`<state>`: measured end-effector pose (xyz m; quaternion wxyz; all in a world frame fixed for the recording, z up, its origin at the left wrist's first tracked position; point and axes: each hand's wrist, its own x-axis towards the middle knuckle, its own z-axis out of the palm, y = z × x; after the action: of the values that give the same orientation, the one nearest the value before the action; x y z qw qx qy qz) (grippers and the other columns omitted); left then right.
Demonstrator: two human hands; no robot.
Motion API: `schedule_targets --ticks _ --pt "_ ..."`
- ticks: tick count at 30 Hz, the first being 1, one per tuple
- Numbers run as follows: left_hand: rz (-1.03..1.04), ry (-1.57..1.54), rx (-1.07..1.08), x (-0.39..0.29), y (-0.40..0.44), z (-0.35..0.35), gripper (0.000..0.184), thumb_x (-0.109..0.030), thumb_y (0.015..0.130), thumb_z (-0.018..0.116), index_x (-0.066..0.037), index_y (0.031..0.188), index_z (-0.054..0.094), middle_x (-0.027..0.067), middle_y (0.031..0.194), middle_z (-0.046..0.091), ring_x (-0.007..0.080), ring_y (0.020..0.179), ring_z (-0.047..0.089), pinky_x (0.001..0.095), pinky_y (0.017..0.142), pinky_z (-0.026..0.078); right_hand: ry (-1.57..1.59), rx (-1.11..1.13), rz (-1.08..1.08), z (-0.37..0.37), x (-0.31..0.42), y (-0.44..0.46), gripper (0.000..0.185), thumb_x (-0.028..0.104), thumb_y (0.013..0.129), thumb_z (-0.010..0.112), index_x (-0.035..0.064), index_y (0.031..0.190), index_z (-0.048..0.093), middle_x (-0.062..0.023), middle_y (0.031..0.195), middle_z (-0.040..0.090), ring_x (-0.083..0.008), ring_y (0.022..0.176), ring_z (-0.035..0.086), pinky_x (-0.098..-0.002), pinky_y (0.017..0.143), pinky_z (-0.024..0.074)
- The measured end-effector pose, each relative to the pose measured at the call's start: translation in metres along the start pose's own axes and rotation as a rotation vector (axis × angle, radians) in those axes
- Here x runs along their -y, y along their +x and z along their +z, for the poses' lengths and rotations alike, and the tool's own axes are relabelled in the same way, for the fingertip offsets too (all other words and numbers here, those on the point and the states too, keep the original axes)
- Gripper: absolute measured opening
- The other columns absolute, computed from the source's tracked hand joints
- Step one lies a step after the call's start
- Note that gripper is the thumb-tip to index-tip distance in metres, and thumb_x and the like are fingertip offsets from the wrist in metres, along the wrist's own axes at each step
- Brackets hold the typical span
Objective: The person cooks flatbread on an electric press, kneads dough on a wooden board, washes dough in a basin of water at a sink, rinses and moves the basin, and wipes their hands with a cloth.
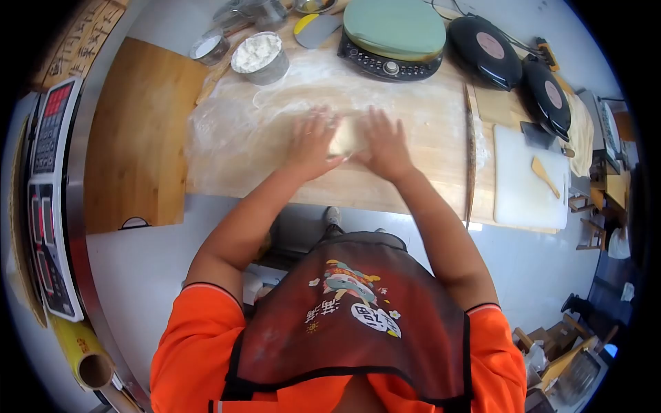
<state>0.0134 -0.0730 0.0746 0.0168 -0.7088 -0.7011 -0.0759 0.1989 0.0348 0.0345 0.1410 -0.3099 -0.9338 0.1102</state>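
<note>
A pale piece of dough (343, 138) lies on the floured wooden board (237, 165), between my two hands. My left hand (314, 143) touches its left side, with the fingers spread and pointing away from me. On the other side, my right hand (383, 143) rests against the dough's right edge, its fingers also apart. Part of the dough is hidden under my hands. Beyond my left hand stands a metal container of white flour (259, 55).
Behind the board sits a green-lidded electric griddle (394, 27), with black round appliances (485, 47) to its right. A wooden spatula (545, 176) lies on a white cutting board (527, 199). A scale (56, 193) stands far left, beside another wooden board (141, 138).
</note>
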Motion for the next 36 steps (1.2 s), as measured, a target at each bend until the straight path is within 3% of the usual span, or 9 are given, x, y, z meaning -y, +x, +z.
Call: schedule_targets --ticks 7,8,11,14,21,25,29,31,36 --pt "-0.069 -0.311 0.023 0.037 0.004 0.039 0.084 -0.026 0.073 0.08 -0.008 0.144 0.038 0.0203 0.139 0.044 0.0398 0.128 0.041 0.056 0.108 0.03 0.038 0.22 -0.031 0.012 0.024 0.052 0.061 0.02 0.083 0.064 0.0152 0.141 0.046 -0.0135 0.126 0.056 -0.0344 0.121 0.05 -0.0471 0.099 0.0396" --pt "-0.063 -0.32 0.012 0.03 0.005 0.039 0.084 -0.024 0.072 0.08 -0.008 0.143 0.039 0.0198 0.139 0.044 0.0397 0.127 0.041 0.0564 0.107 0.03 0.05 -0.005 -0.137 0.005 0.016 0.041 0.057 0.01 0.079 0.06 0.0141 0.135 0.05 -0.0098 0.112 0.058 -0.0307 0.11 0.054 -0.0441 0.088 0.0422" --pt "-0.075 -0.319 -0.017 -0.027 -0.001 0.039 0.083 -0.019 0.072 0.078 -0.008 0.144 0.039 0.0192 0.14 0.044 0.0395 0.126 0.042 0.0575 0.107 0.028 0.016 -0.068 -0.157 -0.023 -0.004 -0.004 0.063 0.009 0.076 0.063 0.0073 0.136 0.047 -0.0181 0.124 0.054 -0.0369 0.121 0.048 -0.0491 0.1 0.038" --pt "0.008 -0.399 0.065 -0.089 -0.024 0.047 0.089 -0.038 0.079 0.069 -0.008 0.151 0.029 0.0208 0.156 0.024 0.0372 0.147 0.018 0.062 0.117 0.006 -0.014 0.021 -0.014 -0.025 -0.007 -0.081 0.072 0.002 0.075 0.057 -0.0034 0.143 0.033 -0.0303 0.148 0.032 -0.0454 0.142 0.026 -0.0582 0.114 0.0239" --pt "-0.074 -0.269 -0.133 -0.086 0.035 0.069 0.052 -0.033 0.084 0.06 -0.009 0.129 0.054 0.0147 0.129 0.051 0.0339 0.127 0.042 0.0626 0.113 0.019 0.119 -0.062 0.115 -0.004 -0.03 -0.062 0.064 0.029 0.098 0.044 -0.0057 0.148 0.024 -0.0299 0.154 0.022 -0.0446 0.145 0.019 -0.0576 0.117 0.0096" --pt "-0.154 -0.216 -0.291 -0.068 0.102 0.082 0.026 -0.03 0.087 0.059 -0.009 0.098 0.066 0.0112 0.104 0.06 0.03 0.107 0.052 0.0558 0.104 0.032 -0.067 -0.156 0.308 0.009 -0.07 0.012 0.046 0.032 0.099 0.043 0.0002 0.131 0.053 -0.0191 0.141 0.048 -0.0338 0.134 0.041 -0.0524 0.112 0.025" --pt "-0.253 -0.25 -0.264 -0.05 0.159 0.087 0.023 -0.028 0.09 0.057 -0.007 0.094 0.067 0.0109 0.103 0.063 0.0297 0.104 0.055 0.0486 0.091 0.039 -0.01 0.094 0.51 -0.021 -0.093 0.073 0.039 0.032 0.098 0.044 0.0045 0.116 0.064 -0.0153 0.118 0.063 -0.0298 0.117 0.053 -0.0494 0.102 0.0343" --pt "-0.224 -0.268 -0.264 -0.048 0.166 0.086 0.024 -0.028 0.091 0.056 -0.007 0.094 0.067 0.0103 0.102 0.064 0.03 0.103 0.056 0.0478 0.088 0.04 -0.034 -0.113 0.44 -0.006 -0.097 0.068 0.036 0.032 0.098 0.045 0.0051 0.11 0.066 -0.0152 0.112 0.064 -0.0302 0.114 0.054 -0.0508 0.1 0.0359" --pt "0.01 -0.222 -0.104 -0.068 0.09 0.079 0.051 -0.032 0.092 0.054 -0.01 0.138 0.049 0.0157 0.144 0.045 0.0324 0.137 0.037 0.0537 0.114 0.022 0.13 -0.188 0.257 0.004 -0.076 -0.01 0.043 0.028 0.096 0.049 0.002 0.129 0.054 -0.0211 0.131 0.054 -0.0375 0.129 0.044 -0.0547 0.108 0.0306"
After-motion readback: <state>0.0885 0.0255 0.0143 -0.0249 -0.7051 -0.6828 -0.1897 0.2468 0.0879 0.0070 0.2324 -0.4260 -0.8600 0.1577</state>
